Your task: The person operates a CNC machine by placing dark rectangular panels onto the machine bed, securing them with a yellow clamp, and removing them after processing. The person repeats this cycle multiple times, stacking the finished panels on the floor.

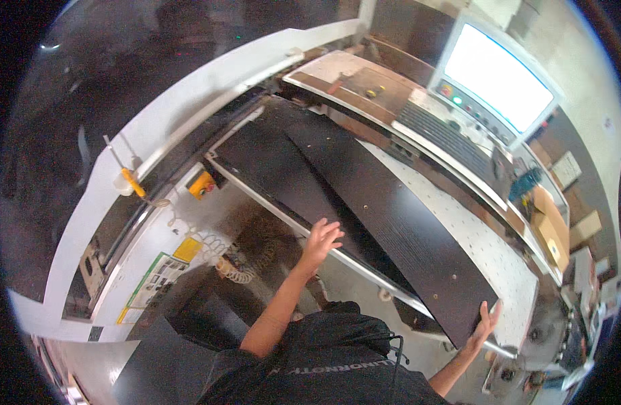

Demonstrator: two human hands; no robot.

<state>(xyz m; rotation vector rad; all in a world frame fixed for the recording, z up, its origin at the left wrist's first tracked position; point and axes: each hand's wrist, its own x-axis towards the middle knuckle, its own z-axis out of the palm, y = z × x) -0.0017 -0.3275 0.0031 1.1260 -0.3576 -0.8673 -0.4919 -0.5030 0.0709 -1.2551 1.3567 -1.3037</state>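
Two long dark wood-grain panels lie on the machine's bed. The upper panel (pixel 391 219) slants across the lower panel (pixel 256 158) and has several small round holes along it. My right hand (pixel 484 325) is at the near right end of the upper panel, its fingers bent around the end edge; its underside grip is hidden. My left hand (pixel 318 246) is over the front edge of the lower panel, fingers apart, with nothing in it. Whether its fingertips touch the panel I cannot tell.
A white perforated tabletop (pixel 459 219) extends beyond the panels. Behind it, a shelf holds a keyboard (pixel 442 131) beneath a bright monitor (pixel 497 77). An orange-handled tool (pixel 131 182) hangs at left, near a yellow switch box (pixel 202 185) and a coiled hose (pixel 237 273).
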